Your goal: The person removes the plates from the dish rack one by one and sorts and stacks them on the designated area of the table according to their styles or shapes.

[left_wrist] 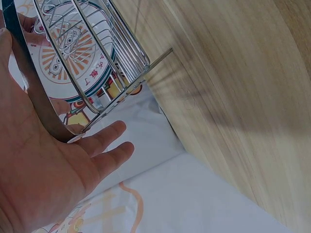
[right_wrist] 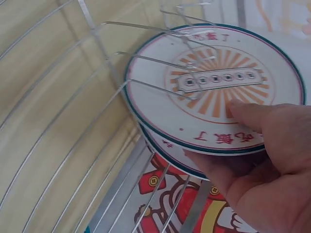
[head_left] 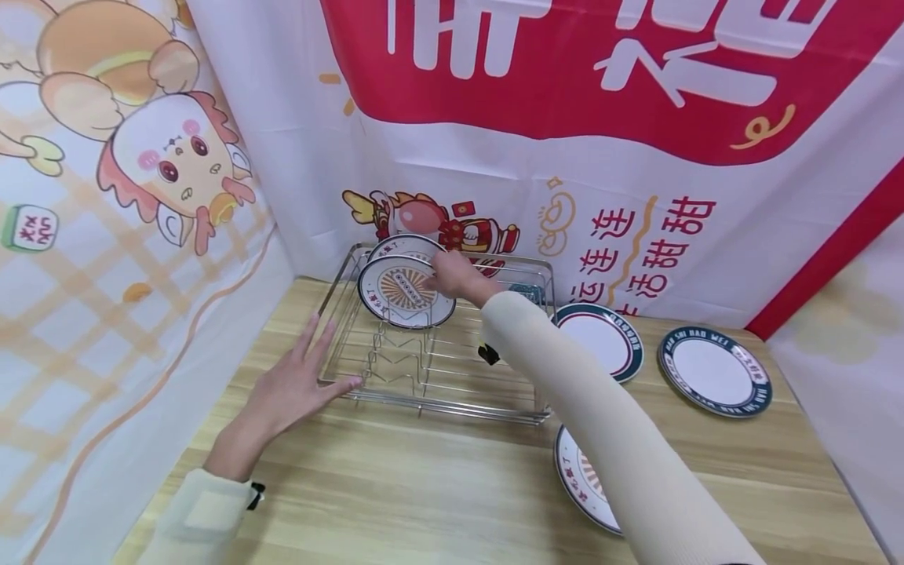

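A plate with an orange sunburst [head_left: 405, 292] stands tilted in the wire dish rack [head_left: 452, 408]. My right hand [head_left: 459, 275] pinches it by the edge; in the right wrist view, the thumb of that hand [right_wrist: 277, 160] lies on the face and the other fingers are behind. Behind this plate stands a second plate [head_left: 406, 246] of similar look. At the rack's left front corner, my left hand [head_left: 293, 388] rests against the frame with its fingers spread. The left wrist view shows the palm beside the metal rim [left_wrist: 41, 107].
On the table [head_left: 395, 486] to the right lie a green-rimmed plate [head_left: 600, 337] next to the rack and another green-rimmed plate [head_left: 716, 373] farther right. A sunburst plate [head_left: 586, 486] is partly hidden under the right sleeve. Printed cloth [head_left: 466, 157] hangs behind the rack.
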`<state>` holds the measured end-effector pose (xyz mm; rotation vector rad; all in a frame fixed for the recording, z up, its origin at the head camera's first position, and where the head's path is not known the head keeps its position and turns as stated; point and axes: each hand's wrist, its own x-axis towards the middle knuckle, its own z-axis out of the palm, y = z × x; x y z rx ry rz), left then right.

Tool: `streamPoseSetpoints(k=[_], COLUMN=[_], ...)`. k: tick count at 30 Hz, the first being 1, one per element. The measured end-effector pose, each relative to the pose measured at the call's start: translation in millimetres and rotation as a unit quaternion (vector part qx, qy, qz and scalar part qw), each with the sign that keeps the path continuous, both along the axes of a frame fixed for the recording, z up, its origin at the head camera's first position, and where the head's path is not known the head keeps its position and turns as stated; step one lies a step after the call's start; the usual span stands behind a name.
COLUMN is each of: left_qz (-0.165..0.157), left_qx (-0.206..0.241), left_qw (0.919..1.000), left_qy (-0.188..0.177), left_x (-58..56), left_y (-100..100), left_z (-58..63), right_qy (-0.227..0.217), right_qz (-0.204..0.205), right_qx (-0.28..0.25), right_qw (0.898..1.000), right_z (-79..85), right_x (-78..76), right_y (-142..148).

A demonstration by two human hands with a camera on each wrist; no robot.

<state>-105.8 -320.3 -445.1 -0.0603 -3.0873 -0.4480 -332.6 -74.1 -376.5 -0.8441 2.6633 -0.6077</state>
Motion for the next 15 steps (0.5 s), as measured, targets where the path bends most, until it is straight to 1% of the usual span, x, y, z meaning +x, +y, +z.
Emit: streamPoseSetpoints(k=[2, 5, 15], left_qz=[0.0, 0.0, 0.002], left_qx=[-0.001, -0.002, -0.001], left_qw=[1.0, 1.0, 1.0], left_qy=[0.002, 0.005, 0.003], left_x=[0.1, 0.8, 3.3], left_y=[0.2, 0.6, 2.6], left_z=[0.8, 2.0, 4.2], right_qy=[0.015, 0.029, 0.031], right_qz=[0.005, 0.002, 0.01], right_qx=[0.003, -0.001, -0.014], right_qw=[1.0, 1.0, 0.999], right_z=[-3.0, -6.0, -11.3], right_x=[1.9, 4.3, 8.8], right_y=[0.4, 1.5, 6.7])
